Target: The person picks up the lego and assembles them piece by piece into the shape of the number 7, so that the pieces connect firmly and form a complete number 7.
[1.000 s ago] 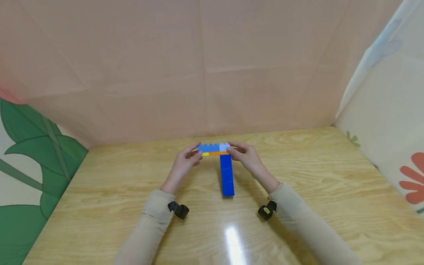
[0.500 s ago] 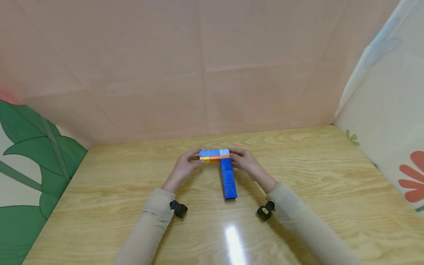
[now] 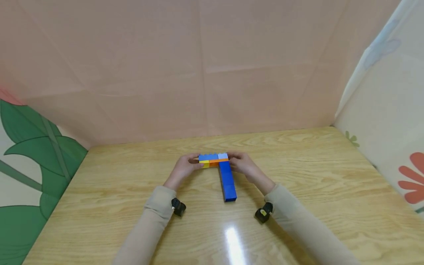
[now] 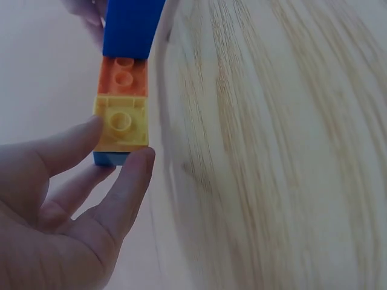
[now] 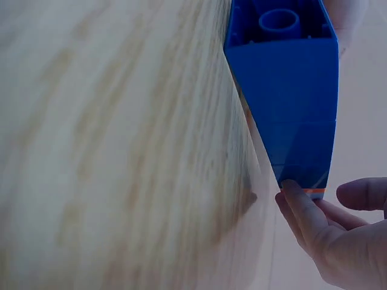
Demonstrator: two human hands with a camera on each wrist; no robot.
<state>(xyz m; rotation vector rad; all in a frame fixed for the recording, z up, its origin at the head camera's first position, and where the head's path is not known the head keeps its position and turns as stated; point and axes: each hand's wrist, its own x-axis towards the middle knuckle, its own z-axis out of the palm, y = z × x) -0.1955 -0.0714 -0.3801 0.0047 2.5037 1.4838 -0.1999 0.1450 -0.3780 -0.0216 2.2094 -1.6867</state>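
Two hands on one brick build, over a wooden table [image 3: 298, 176] with pinkish backdrop sheets on the far side and a leaf print at left. Largest part of the block assembly [image 3: 219, 170] is the dark blue stem [image 3: 227, 182], a long column pointing toward me, near end just above or on the tabletop, can't tell which. Across its far end runs the crossbar [image 3: 213, 159]: light blue and pale bricks on top, orange brick [image 4: 123, 76] and yellow brick [image 4: 121, 122] under it toward the left.

My left hand [image 3: 184, 168] pinches the left end of the crossbar, thumb and fingers curled round the yellow brick, clear in the left wrist view. My right hand [image 3: 244, 166] grips the right end, fingertips [image 5: 296, 202] curled against the stem where it meets the orange strip.

Doing this well, as I judge it: keep both grips level so the crossbar doesn't twist off the stem, squeeze near the joints rather than at the tips, and lower the whole thing flat so the long stem doesn't lever the studs apart.
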